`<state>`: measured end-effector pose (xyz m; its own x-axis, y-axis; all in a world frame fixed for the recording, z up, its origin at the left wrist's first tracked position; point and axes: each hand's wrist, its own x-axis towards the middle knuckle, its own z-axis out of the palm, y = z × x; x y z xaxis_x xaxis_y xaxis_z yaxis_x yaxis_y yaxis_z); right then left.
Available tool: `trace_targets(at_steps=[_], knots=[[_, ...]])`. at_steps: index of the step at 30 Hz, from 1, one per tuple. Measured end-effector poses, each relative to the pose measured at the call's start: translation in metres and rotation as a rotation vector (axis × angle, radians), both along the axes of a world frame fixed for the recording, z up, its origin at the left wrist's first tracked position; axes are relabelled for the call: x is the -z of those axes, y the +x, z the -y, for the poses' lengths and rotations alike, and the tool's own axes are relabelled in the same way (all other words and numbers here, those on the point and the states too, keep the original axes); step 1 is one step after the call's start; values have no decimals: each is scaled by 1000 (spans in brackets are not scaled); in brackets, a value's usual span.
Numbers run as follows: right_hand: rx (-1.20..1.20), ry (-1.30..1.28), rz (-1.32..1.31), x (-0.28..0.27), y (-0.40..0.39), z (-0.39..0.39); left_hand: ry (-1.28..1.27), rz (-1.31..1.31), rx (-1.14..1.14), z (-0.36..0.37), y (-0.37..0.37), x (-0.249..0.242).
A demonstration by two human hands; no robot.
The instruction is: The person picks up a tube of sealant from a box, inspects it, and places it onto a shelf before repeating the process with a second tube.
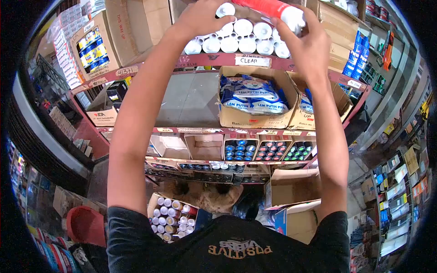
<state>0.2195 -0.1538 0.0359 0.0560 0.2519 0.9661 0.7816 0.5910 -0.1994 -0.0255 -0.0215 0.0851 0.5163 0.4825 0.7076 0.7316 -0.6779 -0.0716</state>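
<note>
My right hand [309,43] is closed around a red cartridge tube [266,7] with a white end, held tilted at the top of the view. My left hand [198,20], partly cut off by the upper edge, curves its thumb and fingers around the round end of a white cartridge tube [226,9] on top of a stack. Below and between both hands lie the stacked white tubes [243,28], their round ends facing me. A label reading CLEAR [252,61] is fixed on the shelf edge under them.
One shelf down, an open carton [255,119] holds blue-and-white glue packets; a second carton [302,119] stands beside it. Lower compartments hold cans [240,149]. Close to my body is a box of capped tubes [170,218]. A red stool [85,225] stands at the lower left.
</note>
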Motion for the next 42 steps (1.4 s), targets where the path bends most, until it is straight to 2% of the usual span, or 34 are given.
trace_targets(at_steps=[1, 2, 4, 10, 12, 15, 18, 20, 21, 22, 24, 26, 28, 31, 34, 38, 40, 42], knots=[[-114, -57, -74, -13, -17, 16, 0, 3, 0, 8, 1, 0], [-115, -58, -71, -16, -18, 6, 65, 54, 67, 17, 1, 0], [-8, 135, 56, -26, -22, -21, 128, 106, 129, 19, 1, 3], [102, 76, 106, -36, -38, -50, 220, 162, 169, 7, 1, 9], [275, -70, 134, -35, -47, -44, 255, 183, 187, 7, 2, 10], [287, -75, 222, -30, -47, -62, 163, 205, 183, 10, 3, 7], [332, -118, 293, -31, -46, -66, 177, 209, 185, 12, 4, 7], [284, -120, 316, -35, -41, -68, 155, 211, 180, 16, 3, 7], [187, -227, 304, -40, -36, -74, 137, 214, 177, 17, 2, 7], [185, -227, 305, -43, -29, -85, 136, 214, 175, 15, 2, 8], [18, -258, 275, -46, -12, -109, 205, 214, 155, 10, 3, 9], [-14, -286, 342, -50, -3, -118, 190, 214, 139, 11, 3, 9], [-127, -344, 276, -50, -1, -116, 176, 213, 125, 16, 4, 6], [-223, -384, 267, -50, -4, -112, 42, 214, 152, 24, 5, 4], [-246, -356, 178, -42, -10, -112, -4, 221, 127, 26, 6, 5], [-202, -309, 162, -36, -9, -112, 135, 171, 61, 11, 6, 14], [-95, -241, 287, -35, -5, -115, 178, 162, 47, 13, 7, 14], [-126, -261, 292, -33, 2, -117, 116, 163, -10, 15, 8, 13]])
